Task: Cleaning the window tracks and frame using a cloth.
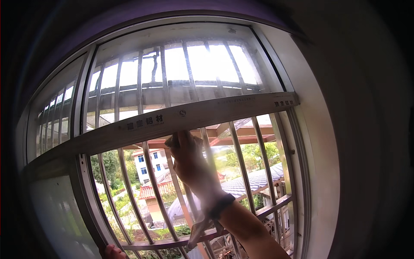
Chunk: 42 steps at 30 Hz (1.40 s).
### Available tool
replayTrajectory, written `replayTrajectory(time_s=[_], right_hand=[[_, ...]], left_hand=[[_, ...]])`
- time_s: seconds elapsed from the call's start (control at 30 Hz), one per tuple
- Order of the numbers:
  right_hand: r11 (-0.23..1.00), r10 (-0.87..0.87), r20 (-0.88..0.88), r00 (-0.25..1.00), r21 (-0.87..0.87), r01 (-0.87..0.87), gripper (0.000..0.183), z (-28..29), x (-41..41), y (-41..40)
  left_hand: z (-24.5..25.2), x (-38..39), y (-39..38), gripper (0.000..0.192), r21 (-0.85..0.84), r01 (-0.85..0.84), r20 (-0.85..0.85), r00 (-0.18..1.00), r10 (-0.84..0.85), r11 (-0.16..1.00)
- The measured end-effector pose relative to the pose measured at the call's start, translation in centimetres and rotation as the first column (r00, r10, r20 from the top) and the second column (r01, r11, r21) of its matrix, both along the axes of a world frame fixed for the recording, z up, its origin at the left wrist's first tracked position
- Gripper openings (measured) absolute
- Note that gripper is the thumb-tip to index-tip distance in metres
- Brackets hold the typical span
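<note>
My right hand (189, 162) reaches up to the underside of a horizontal aluminium window rail (200, 114), its fingers closed around a dark, crumpled cloth (172, 141). Most of the cloth is hidden by the fingers. There is a dark band (223, 205) around my right wrist, and below it hangs a greyish, limp strip (199, 230) whose kind I cannot make out. At the bottom edge, the fingers of my left hand (114, 252) rest at the lower part of the sliding sash's upright frame (92, 207). The rest of that hand is out of view.
Metal security bars (242, 165) stand outside the opening, joined by a crossbar (275, 206). Above the rail is a smudged glass pane (174, 68). A mesh-like panel (58, 207) lies left. The pale window reveal (318, 145) borders the right side. Outside are roofs and trees.
</note>
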State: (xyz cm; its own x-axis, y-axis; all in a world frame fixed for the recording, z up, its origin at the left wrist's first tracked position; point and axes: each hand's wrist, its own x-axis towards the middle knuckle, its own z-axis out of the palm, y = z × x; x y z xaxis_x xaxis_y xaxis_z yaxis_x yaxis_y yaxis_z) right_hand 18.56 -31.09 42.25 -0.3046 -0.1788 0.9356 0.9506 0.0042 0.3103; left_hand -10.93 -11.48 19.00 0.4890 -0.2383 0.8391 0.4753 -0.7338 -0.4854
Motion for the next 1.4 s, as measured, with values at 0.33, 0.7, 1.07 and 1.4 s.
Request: replayTrajectory(time_s=[0.33,0.7,1.07,1.4], right_hand=[[0.913,0.363,-0.065,0.929,-0.174,-0.369,0.047,-0.4,-5.7,4.8],[0.545,0.768,-0.214,0.603,-0.276,-0.792,0.052,0.8,-9.6,15.8],[0.762,0.583,0.067,0.81,-0.391,-0.516,0.049,1.3,-13.0,18.4],[0.672,0.586,-0.113,0.802,-0.484,-0.56,0.015,1.0,-12.7,16.2]], left_hand=[[-0.2,0.6,1.0,0.017,0.009,0.147,0.01,0.989,-0.147,0.989],[1.1,0.9,-0.9,0.014,0.001,0.088,0.026,0.996,-0.088,0.996],[1.0,0.6,-0.9,0.015,0.0,0.08,0.052,0.995,-0.08,0.997],[1.0,0.2,-0.7,0.019,-0.081,0.088,-0.005,0.996,-0.089,0.993]])
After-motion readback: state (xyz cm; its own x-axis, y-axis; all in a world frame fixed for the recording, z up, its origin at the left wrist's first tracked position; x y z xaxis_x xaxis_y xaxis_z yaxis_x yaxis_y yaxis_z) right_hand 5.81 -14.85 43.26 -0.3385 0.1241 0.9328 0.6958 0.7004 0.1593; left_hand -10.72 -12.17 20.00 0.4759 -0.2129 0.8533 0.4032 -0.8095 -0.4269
